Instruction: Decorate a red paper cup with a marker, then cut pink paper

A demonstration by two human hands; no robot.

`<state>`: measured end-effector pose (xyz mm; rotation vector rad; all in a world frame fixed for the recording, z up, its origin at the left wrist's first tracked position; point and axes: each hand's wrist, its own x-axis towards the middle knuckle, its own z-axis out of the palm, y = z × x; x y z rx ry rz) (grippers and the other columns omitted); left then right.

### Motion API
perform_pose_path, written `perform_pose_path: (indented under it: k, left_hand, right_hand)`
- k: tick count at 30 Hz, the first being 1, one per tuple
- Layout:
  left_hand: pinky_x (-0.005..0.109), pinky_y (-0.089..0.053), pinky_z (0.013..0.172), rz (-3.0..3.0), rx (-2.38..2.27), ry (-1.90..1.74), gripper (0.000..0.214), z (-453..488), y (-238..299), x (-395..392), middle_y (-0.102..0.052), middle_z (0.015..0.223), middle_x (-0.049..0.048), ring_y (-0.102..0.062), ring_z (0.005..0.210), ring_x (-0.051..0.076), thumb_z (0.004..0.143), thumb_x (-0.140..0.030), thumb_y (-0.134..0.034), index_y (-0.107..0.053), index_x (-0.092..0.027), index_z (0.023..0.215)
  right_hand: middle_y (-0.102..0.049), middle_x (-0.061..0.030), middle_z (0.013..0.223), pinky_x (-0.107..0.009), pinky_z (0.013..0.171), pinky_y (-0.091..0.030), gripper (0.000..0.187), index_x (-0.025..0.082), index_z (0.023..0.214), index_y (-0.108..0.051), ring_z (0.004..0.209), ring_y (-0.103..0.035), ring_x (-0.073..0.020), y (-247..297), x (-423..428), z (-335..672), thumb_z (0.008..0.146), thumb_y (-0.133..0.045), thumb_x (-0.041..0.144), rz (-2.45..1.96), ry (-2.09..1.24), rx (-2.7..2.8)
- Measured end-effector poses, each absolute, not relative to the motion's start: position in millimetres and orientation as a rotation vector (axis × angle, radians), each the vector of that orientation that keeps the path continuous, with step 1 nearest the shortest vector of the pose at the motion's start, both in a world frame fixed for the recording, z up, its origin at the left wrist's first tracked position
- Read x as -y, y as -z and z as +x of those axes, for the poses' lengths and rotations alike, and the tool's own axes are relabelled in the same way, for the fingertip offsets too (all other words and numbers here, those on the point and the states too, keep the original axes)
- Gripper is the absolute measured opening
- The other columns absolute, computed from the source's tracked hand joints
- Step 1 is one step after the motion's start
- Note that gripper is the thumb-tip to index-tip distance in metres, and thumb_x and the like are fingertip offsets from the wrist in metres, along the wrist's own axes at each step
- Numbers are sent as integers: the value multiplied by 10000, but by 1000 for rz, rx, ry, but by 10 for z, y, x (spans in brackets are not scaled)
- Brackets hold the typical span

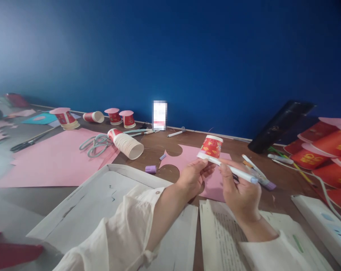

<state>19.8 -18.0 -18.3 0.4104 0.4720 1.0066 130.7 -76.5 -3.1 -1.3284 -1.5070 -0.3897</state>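
Observation:
My left hand (194, 175) pinches the rim of a red patterned paper cup (211, 146), which is held upside down above a pink paper sheet (184, 150) with round cut-outs. In my right hand (239, 192) is a white marker (238, 172), its tip end close to the cup's rim and its bluish end pointing right. The tip itself is hard to make out against the rim and my left fingers. A purple marker cap (150, 169) and a smaller purple piece (162, 157) lie left of my left hand.
A stack of paper cups (127, 145) lies beside a coiled grey cord (95, 145). Several cups with pink discs (112, 111) stand near the blue wall. At right are red cup-like pieces (314, 156), a black cylinder (280, 126) and a power strip (327, 222). Printed pages (218, 233) lie in front.

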Motion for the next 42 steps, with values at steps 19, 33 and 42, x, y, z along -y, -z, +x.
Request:
perform_pose_path:
  k: [19, 33, 42]
  left_hand:
    - [303, -502, 946, 367, -522, -987, 117, 178, 95, 193, -716, 762, 91, -686, 745, 136, 861, -94, -611, -714, -71, 811]
    - [312, -504, 957, 324, -492, -962, 158, 149, 71, 193, -723, 815, 92, -699, 774, 145, 890, -102, -564, -705, -81, 822]
    - [339, -494, 991, 334, -528, -972, 156, 153, 47, 192, -717, 801, 92, -700, 770, 153, 881, -96, -566, -705, -79, 811]
  right_hand:
    - [-755, -88, 879, -365, 796, -553, 227, 156, 974, -718, 847, -713, -222, 14, 758, 1311, 958, -542, 299, -1377, 391, 1477]
    - [-753, -73, 900, -358, 812, -555, 194, 181, 998, -715, 866, -711, -212, 26, 788, 1311, 960, -545, 267, -1348, 379, 1442]
    - [-752, -76, 859, -357, 810, -550, 203, 173, 962, -702, 858, -711, -217, 34, 769, 1304, 962, -538, 292, -1396, 447, 1446]
